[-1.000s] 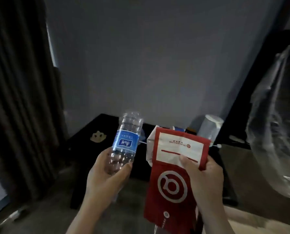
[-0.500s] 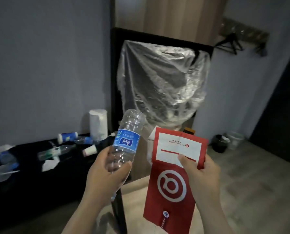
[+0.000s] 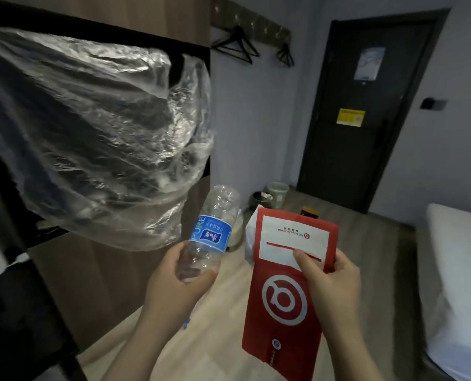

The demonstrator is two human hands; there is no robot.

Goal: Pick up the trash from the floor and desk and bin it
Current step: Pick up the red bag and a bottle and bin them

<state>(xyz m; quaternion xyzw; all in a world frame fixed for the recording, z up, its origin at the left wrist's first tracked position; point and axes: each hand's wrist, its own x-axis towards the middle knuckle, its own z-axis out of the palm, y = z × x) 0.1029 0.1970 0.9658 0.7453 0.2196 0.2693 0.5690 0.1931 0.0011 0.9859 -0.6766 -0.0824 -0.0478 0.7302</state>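
Pale wood floor (image 3: 223, 312), two small round bins (image 3: 277, 192) by the dark door (image 3: 366, 119), well apart from the held trash. Left hand (image 3: 179, 281) wrapped low round clear blue-labelled plastic bottle (image 3: 212, 229); right hand (image 3: 333, 281) pinching red-and-white paper bag (image 3: 286, 284) under thumb. Could drop either midway from such light grips; could snag hanging clear plastic sheet (image 3: 91, 147).

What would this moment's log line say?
left hand: grips plastic bottle | right hand: holds red paper bag | bins: on floor near door | status: not yet binned
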